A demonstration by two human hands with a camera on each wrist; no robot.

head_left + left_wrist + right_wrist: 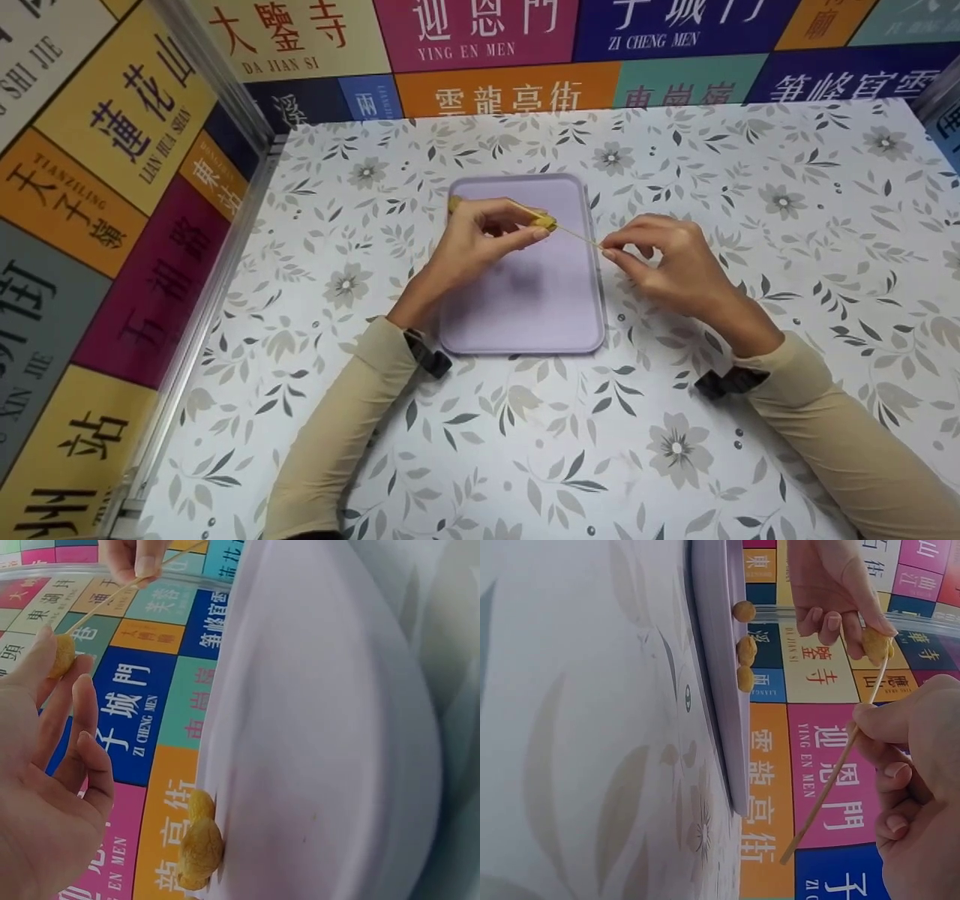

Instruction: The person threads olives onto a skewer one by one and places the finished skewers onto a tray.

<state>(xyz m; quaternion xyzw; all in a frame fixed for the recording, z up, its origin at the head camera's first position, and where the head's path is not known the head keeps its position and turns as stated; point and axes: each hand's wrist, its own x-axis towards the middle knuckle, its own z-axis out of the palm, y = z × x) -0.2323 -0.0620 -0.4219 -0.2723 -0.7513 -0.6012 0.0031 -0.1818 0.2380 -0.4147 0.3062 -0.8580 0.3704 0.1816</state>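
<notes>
Over the lilac tray (525, 322), my left hand (480, 236) pinches a small golden-brown ball (545, 221) of food between thumb and fingers. My right hand (671, 262), off the tray's right side, pinches a thin wooden skewer (826, 791) between thumb and index finger. One end of the skewer meets the ball; how deep it goes I cannot tell. The skewer's other end sticks out past the right hand in the right wrist view. More golden-brown balls (747, 650) lie on the tray, mostly hidden by the left hand in the head view.
The tray lies on a table (675, 360) covered with a floral print. Panels (487, 30) with coloured blocks of Chinese lettering stand along the back and left edges. A metal-like rail (217, 277) runs along the left side.
</notes>
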